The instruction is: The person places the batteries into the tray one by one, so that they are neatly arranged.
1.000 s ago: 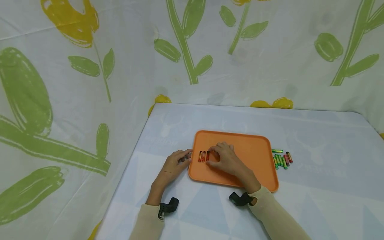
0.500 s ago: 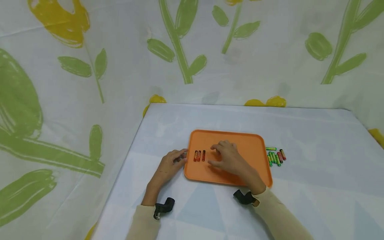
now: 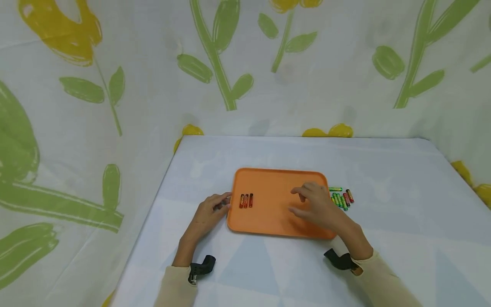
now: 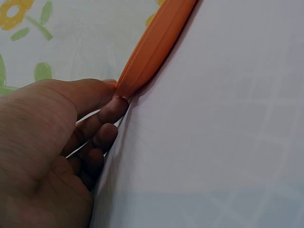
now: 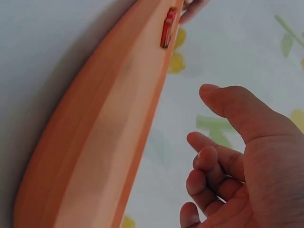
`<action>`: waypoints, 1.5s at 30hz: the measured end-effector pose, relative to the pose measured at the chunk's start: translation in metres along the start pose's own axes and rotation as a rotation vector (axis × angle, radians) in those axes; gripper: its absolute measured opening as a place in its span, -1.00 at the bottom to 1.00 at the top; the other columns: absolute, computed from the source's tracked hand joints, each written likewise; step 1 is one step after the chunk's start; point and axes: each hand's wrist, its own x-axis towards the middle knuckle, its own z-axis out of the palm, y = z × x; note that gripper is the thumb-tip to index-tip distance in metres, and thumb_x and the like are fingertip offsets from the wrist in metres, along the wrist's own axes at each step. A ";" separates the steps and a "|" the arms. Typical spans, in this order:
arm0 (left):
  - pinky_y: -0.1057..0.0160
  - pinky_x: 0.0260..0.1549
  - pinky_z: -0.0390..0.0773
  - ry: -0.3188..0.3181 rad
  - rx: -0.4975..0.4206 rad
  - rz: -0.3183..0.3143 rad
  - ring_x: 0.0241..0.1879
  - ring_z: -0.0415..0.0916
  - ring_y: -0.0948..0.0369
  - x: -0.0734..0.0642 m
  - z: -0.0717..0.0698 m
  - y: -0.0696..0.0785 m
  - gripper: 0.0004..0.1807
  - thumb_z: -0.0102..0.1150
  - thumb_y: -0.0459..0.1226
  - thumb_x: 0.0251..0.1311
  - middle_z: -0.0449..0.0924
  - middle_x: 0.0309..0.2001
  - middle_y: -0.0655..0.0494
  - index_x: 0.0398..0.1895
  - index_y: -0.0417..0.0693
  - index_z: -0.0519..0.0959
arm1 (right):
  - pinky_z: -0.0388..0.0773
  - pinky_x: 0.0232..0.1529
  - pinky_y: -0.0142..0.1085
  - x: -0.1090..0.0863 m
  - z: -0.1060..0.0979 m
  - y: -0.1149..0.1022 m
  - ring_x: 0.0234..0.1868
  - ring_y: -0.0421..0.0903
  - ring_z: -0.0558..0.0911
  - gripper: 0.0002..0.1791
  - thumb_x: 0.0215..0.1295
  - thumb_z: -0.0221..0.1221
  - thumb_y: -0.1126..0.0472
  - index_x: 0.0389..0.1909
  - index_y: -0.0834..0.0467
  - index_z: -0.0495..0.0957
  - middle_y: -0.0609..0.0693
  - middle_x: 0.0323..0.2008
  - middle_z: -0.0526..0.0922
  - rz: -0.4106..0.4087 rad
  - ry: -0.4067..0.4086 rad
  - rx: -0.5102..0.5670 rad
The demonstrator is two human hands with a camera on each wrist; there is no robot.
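Three red batteries (image 3: 246,201) lie side by side in a short row on the left part of the orange tray (image 3: 268,179). My left hand (image 3: 209,213) is at the tray's left edge, where its thumb and index fingertips touch the rim (image 4: 152,47) in the left wrist view; the other fingers are loosely bent. My right hand (image 3: 322,209) hovers over the right part of the tray with thumb and fingers apart. Nothing is between them, as the right wrist view also shows. That view catches the batteries (image 5: 167,28) from the side, bunched together.
Several green batteries (image 3: 339,200) and two red ones (image 3: 348,197) lie on the table (image 3: 391,213) just right of the tray, some partly behind its edge. A cloth with printed plants hangs behind and to the left. Each wrist wears a black camera.
My right hand has let go of the third red battery, which stays in the row, and has moved right across the tray. My left hand keeps its place at the tray's edge.
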 end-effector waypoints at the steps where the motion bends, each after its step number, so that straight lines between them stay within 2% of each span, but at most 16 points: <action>1: 0.12 -0.09 0.43 0.000 0.004 -0.002 -0.14 0.42 0.21 0.000 0.000 -0.001 -0.56 0.21 -0.21 0.40 0.59 -0.11 0.22 0.32 0.04 0.54 | 0.05 -0.21 -0.09 -0.003 -0.003 0.004 -0.30 -0.07 0.34 -0.57 0.07 0.51 0.16 -0.08 0.23 0.62 -0.06 -0.43 0.35 -0.001 0.007 0.000; 5: 0.12 -0.09 0.44 0.013 0.009 -0.011 -0.13 0.42 0.22 0.000 -0.001 -0.004 -0.56 0.22 -0.19 0.39 0.58 -0.11 0.25 0.31 0.07 0.55 | 0.03 -0.23 -0.08 -0.013 -0.016 0.021 -0.29 -0.01 0.36 -0.58 0.05 0.50 0.22 -0.09 0.25 0.60 -0.03 -0.43 0.36 -0.010 0.042 -0.001; 11: 0.11 -0.07 0.45 0.013 0.001 -0.027 -0.13 0.43 0.22 -0.001 -0.004 -0.004 -0.56 0.22 -0.19 0.39 0.58 -0.11 0.24 0.31 0.10 0.55 | 0.02 -0.25 -0.10 -0.026 -0.031 0.047 -0.25 -0.04 0.34 -0.59 0.04 0.50 0.27 -0.09 0.27 0.60 -0.06 -0.45 0.37 -0.002 0.049 -0.012; 20: 0.11 -0.07 0.43 -0.001 -0.019 -0.033 -0.12 0.41 0.21 -0.001 -0.006 -0.004 -0.55 0.21 -0.19 0.40 0.58 -0.08 0.21 0.34 0.06 0.53 | -0.01 -0.24 -0.09 -0.047 -0.048 0.080 -0.22 -0.04 0.31 -0.57 0.08 0.50 0.20 -0.06 0.25 0.61 -0.05 -0.43 0.37 0.135 -0.014 -0.039; 27: 0.12 -0.09 0.42 -0.001 -0.009 -0.039 -0.14 0.40 0.21 -0.002 -0.004 -0.005 -0.54 0.22 -0.18 0.40 0.57 -0.11 0.23 0.34 0.08 0.52 | 0.04 -0.23 -0.10 -0.058 -0.059 0.095 -0.20 -0.01 0.37 -0.54 0.07 0.49 0.23 -0.01 0.27 0.61 -0.06 -0.39 0.43 0.164 -0.029 -0.057; 37: 0.12 -0.09 0.42 -0.006 -0.022 -0.029 -0.14 0.40 0.20 -0.003 -0.002 -0.001 -0.55 0.21 -0.19 0.40 0.57 -0.10 0.22 0.34 0.06 0.53 | 0.06 -0.26 -0.11 -0.060 -0.067 0.109 -0.22 -0.03 0.34 -0.53 0.07 0.46 0.24 0.02 0.24 0.60 -0.08 -0.38 0.40 0.220 -0.139 -0.107; 45: 0.11 -0.09 0.43 -0.014 -0.016 -0.015 -0.14 0.41 0.20 -0.002 0.000 0.002 -0.54 0.20 -0.19 0.41 0.57 -0.11 0.21 0.34 0.04 0.52 | 0.11 -0.26 -0.10 -0.060 -0.071 0.115 -0.21 -0.02 0.35 -0.55 0.06 0.44 0.25 0.00 0.24 0.60 -0.10 -0.39 0.39 0.225 -0.189 -0.136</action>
